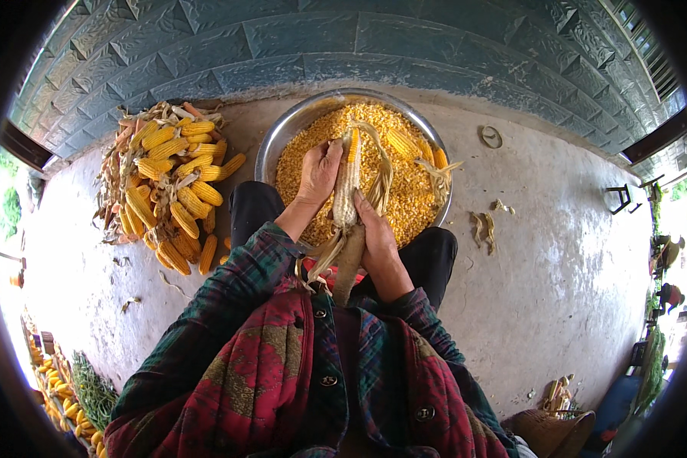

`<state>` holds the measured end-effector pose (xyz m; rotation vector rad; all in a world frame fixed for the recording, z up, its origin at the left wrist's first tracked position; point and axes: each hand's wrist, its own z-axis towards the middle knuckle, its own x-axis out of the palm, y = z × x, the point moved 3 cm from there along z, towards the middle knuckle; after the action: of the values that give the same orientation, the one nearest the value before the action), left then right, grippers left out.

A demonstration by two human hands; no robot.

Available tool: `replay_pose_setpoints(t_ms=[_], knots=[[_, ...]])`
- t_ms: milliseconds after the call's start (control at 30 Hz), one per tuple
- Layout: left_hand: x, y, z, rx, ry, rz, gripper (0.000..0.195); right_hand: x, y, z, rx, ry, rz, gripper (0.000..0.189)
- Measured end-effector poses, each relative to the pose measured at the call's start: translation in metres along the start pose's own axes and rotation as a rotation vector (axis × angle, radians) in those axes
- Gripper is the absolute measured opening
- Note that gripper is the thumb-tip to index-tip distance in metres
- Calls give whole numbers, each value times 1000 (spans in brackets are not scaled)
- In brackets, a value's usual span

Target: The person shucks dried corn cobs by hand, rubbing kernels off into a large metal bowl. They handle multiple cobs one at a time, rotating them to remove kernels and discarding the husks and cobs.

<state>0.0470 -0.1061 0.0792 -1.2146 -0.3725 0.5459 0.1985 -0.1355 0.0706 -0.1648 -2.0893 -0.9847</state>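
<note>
Between both hands, over a wide metal basin [272, 130] full of loose corn kernels [315, 151], is a mostly stripped corn cob [346, 189] with a strip of yellow kernels left near its top. My left hand [319, 174] grips the cob's upper left side. My right hand [375, 232] closes around its lower end and a brownish, rod-like piece [350, 263], perhaps a bare cob or wooden stick, that points towards my body. Dry husks hang from the cob. Whole ears of corn [403, 143] with husk lie on the kernels at the basin's right.
Left of the basin a heap of yellow corn ears [192, 172] lies on the concrete floor with dry husks. A tiled wall [320, 34] rises behind. Husk scraps [484, 229] and a ring-shaped object [490, 137] lie right. A woven basket [549, 429] stands at the lower right.
</note>
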Motion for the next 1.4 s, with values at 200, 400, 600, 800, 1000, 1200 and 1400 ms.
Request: replay_pose_setpoints(t_ms=[200, 400, 600, 800, 1000, 1200, 1400], knots=[[2, -13, -4, -49, 116, 286, 37, 0, 2, -1, -64, -78, -159, 37], [-2, -12, 1, 89, 209, 399, 39, 0, 6, 0, -22, -47, -175, 30], [-4, 10, 6, -71, 172, 209, 32, -1, 2, 8, -79, -72, 5, 31], [-4, 15, 31, -30, 212, 301, 53, -7, 3, 4, -65, -115, -270, 40], [5, 0, 38, 45, 387, 726, 57, -3, 6, 3, -216, -75, -522, 40], [3, 7, 37, 228, 192, 733, 34, -6, 7, 0, -92, -4, -356, 35], [-11, 13, 40, 69, 66, 420, 33, -4, 6, -1, -69, -5, -180, 34]])
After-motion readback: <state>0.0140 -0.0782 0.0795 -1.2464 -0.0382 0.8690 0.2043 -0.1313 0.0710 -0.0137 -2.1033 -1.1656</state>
